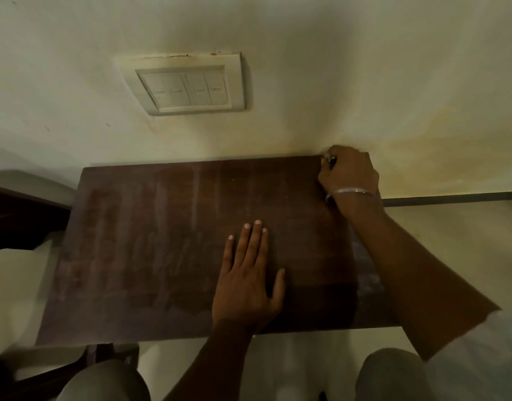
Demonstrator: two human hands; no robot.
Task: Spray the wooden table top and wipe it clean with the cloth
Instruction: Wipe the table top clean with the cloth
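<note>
The dark wooden table top (162, 241) stands against the wall, with pale streaks and a wet sheen across it. My left hand (249, 279) lies flat on the near middle of the top, fingers straight and slightly spread. My right hand (349, 172), a metal bangle on its wrist, is at the far right corner with its fingers curled down. A small dark and pale scrap, apparently the cloth (329, 160), shows at the fingertips; the rest is hidden under the hand. No spray bottle is in view.
A switch plate (188, 85) is set in the wall above the table. A dark chair with a pale seat (14, 273) stands at the left. My knees (104, 383) are below the table's near edge, over a pale floor (451, 241).
</note>
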